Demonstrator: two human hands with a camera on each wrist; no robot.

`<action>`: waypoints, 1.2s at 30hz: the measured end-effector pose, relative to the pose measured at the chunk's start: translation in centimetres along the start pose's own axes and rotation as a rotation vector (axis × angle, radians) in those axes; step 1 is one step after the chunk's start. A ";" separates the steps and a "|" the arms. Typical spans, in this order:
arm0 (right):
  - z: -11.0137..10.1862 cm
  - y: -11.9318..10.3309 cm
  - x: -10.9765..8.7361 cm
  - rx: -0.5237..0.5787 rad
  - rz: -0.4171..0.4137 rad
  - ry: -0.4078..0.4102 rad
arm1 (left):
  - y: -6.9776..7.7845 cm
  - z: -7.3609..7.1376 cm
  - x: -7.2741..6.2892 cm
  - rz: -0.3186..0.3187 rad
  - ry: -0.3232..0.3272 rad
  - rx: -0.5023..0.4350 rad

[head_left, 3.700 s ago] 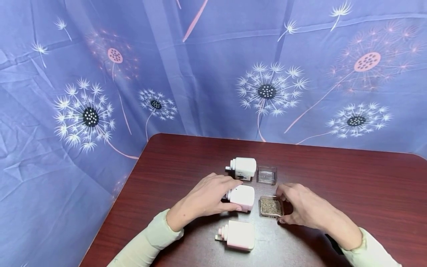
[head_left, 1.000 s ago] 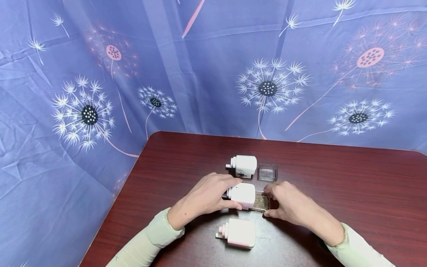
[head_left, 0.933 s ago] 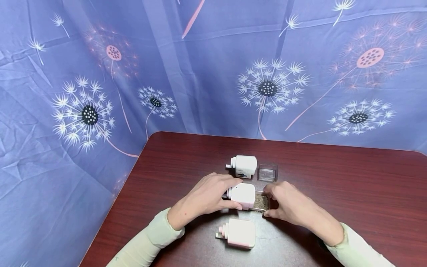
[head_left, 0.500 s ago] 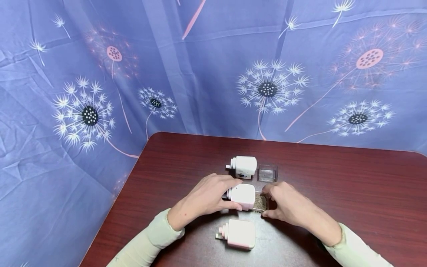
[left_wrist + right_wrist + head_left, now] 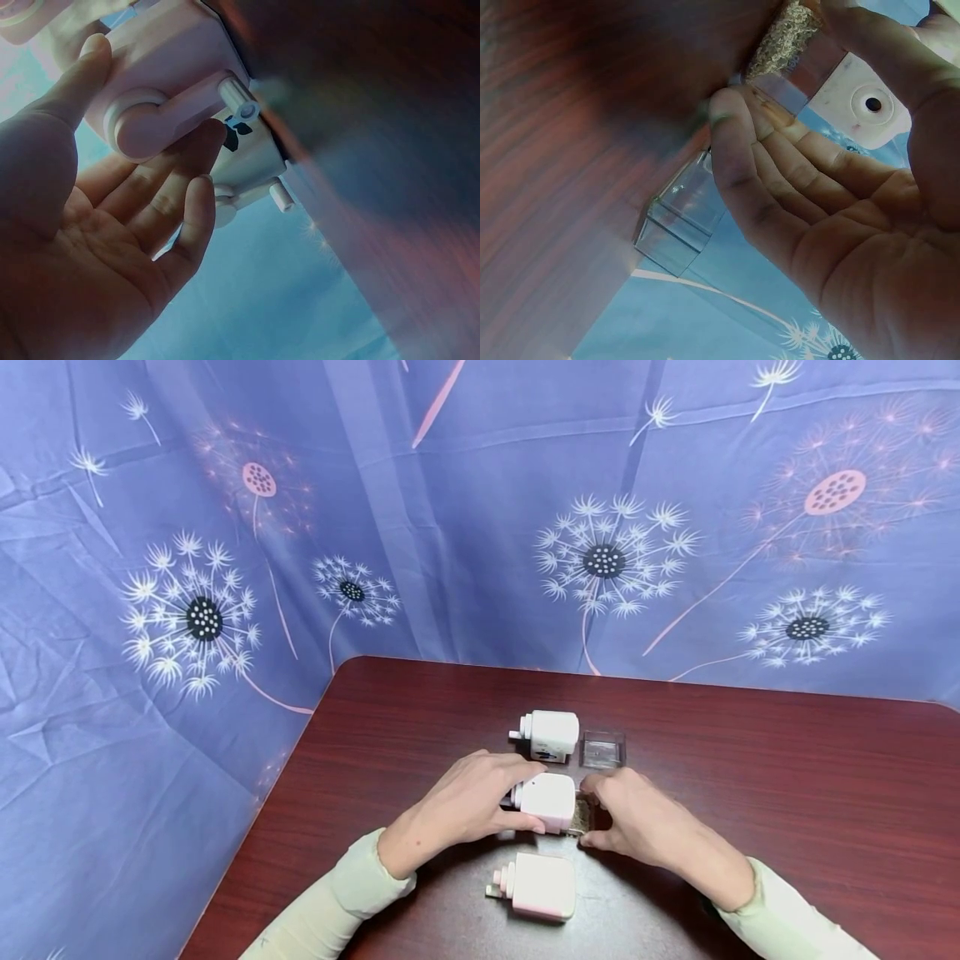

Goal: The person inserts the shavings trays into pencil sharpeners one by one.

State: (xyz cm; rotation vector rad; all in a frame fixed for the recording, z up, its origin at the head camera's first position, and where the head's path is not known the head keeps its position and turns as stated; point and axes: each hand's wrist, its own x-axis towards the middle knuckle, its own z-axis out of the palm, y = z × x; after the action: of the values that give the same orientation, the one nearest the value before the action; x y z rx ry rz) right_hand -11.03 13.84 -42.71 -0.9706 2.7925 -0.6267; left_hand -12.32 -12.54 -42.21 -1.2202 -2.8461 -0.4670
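Note:
My left hand point(image 5: 476, 797) grips the sides of a pale pink hand-crank pencil sharpener point(image 5: 549, 800) lying on the table, thumb near and fingers far. Its crank point(image 5: 176, 109) points toward that palm in the left wrist view. From the sharpener's right end sticks a clear drawer point(image 5: 582, 818), part of its length inside the body. Tan pencil shavings point(image 5: 786, 41) fill the drawer. My right hand point(image 5: 645, 814) pinches the drawer's outer end between thumb and fingers, which hide part of it.
Behind is a white crank sharpener point(image 5: 555, 733) with an empty clear drawer point(image 5: 603, 749) at its right. A cream and pink sharpener point(image 5: 543, 885) lies nearer the front. The dark red table point(image 5: 787, 760) meets a blue dandelion-print cloth point(image 5: 465, 568).
My right hand has carried the shavings drawer left from beside the pink sharpener, sliding it progressively into the body. The left hand keeps its grip in the same place.

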 end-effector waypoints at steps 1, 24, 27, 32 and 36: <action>0.0 0.0 0.1 -0.001 0.000 -0.002 | 0.0 0.0 0.0 0.000 0.000 0.000; 0.3 -0.2 0.3 -0.037 -0.026 0.032 | 0.0 0.0 0.1 -0.002 0.003 -0.023; 0.4 -0.2 0.3 -0.030 -0.025 0.035 | -0.1 0.0 0.1 0.003 0.004 -0.027; 0.4 -0.2 0.4 -0.021 -0.023 0.041 | 0.0 0.1 0.2 0.007 0.008 -0.055; 0.4 -0.2 0.5 -0.021 -0.016 0.043 | -0.1 0.1 0.2 0.015 0.016 -0.065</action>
State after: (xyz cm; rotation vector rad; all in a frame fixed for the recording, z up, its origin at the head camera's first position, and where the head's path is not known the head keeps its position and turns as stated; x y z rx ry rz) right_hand -11.17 13.24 -42.96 -0.9954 2.8372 -0.6283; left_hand -12.50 -12.43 -42.32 -1.2403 -2.8276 -0.5704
